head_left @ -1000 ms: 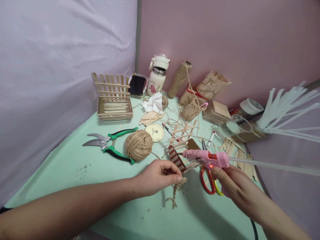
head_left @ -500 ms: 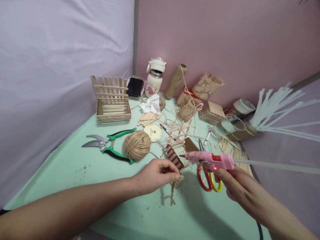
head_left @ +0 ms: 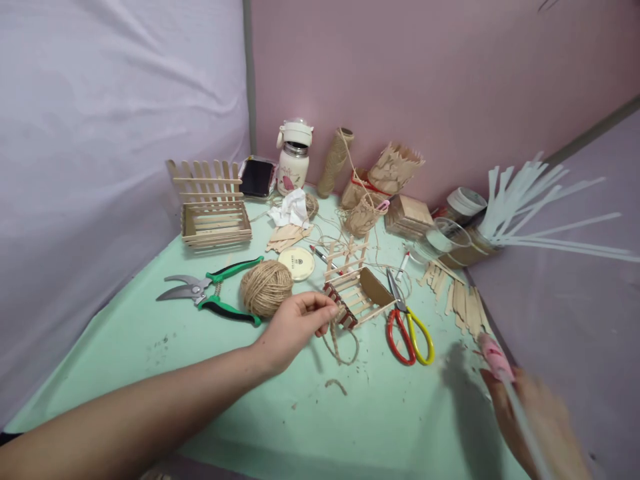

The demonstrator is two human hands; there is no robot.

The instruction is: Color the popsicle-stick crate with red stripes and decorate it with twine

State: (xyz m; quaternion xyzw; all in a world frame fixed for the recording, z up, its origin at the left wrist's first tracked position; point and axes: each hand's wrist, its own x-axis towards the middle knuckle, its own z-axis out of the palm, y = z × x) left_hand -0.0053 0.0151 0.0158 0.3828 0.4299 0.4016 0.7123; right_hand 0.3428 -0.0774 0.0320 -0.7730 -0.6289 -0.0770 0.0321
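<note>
My left hand pinches a length of jute twine, which hangs in a loop below the fingertips. Those fingers are at the red-and-white striped end of a small craft-stick crate; whether they touch it I cannot tell. At the right edge, my right hand, blurred, is closed round a pink hot glue gun with a long glue stick out of its back. Scissors with one red and one yellow handle lie beside the crate. A ball of twine sits behind my left hand.
Green-handled pruning shears lie open at left. Behind stand a larger stick crate, a white bottle and a twine-wrapped tube. At right are loose craft sticks and a bundle of glue sticks.
My right hand has swung the glue gun away from the crate to the lower right. My left hand has moved up to the crate's striped end with the twine.
</note>
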